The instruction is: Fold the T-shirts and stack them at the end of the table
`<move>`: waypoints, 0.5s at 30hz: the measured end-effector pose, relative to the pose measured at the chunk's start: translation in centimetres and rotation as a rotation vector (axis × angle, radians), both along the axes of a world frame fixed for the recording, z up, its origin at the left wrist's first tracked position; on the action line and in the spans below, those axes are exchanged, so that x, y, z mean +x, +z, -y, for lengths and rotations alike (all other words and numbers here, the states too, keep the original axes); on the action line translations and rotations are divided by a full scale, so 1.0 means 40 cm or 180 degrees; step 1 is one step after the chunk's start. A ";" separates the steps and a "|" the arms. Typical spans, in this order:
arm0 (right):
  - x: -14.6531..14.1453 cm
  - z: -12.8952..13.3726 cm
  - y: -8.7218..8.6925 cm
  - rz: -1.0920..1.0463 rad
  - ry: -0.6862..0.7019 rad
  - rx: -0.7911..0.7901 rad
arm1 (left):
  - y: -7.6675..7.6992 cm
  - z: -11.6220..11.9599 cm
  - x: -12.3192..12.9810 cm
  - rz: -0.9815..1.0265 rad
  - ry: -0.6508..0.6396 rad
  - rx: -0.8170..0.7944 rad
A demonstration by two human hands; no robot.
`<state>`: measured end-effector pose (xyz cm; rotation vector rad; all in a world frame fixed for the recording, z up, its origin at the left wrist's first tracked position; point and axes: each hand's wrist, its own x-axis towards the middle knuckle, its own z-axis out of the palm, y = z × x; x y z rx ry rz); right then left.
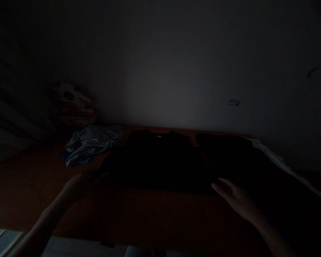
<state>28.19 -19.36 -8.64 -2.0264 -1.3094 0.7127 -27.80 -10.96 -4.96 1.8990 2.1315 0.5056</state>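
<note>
The picture is very dark. A black T-shirt (160, 162) lies spread on the reddish-brown table, its neckline towards the wall and a small pale print inside the collar. At its near left corner is my left hand (82, 184), the fingers closed about the edge and partly lost in shadow. My right hand (237, 198) is at the near right corner, thumb and fingers curled on the cloth's edge. How much fabric each hand holds is hard to make out against the black.
A crumpled grey garment (93, 141) with a blue piece (85, 159) under it lies at left. Behind it stands a white-and-dark toy-like figure (72, 98). More black cloth (227, 146) lies at right beside a white strip of fabric (273, 157). The wall (160, 71) closes the table's back.
</note>
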 end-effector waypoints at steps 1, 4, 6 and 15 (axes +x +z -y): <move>-0.001 0.008 -0.006 0.0066 -0.0021 0.0003 | -0.007 0.014 -0.014 -0.0054 0.0012 -0.0186; 0.001 0.010 -0.015 0.0190 0.0004 0.0141 | -0.019 0.034 -0.041 0.0145 -0.0054 -0.0260; 0.003 0.007 -0.014 0.0227 0.0012 0.0296 | -0.025 0.033 -0.048 0.0618 -0.0194 0.0136; 0.018 0.066 0.040 0.0181 0.0045 0.0507 | -0.019 0.057 -0.084 0.1711 -0.0279 0.0613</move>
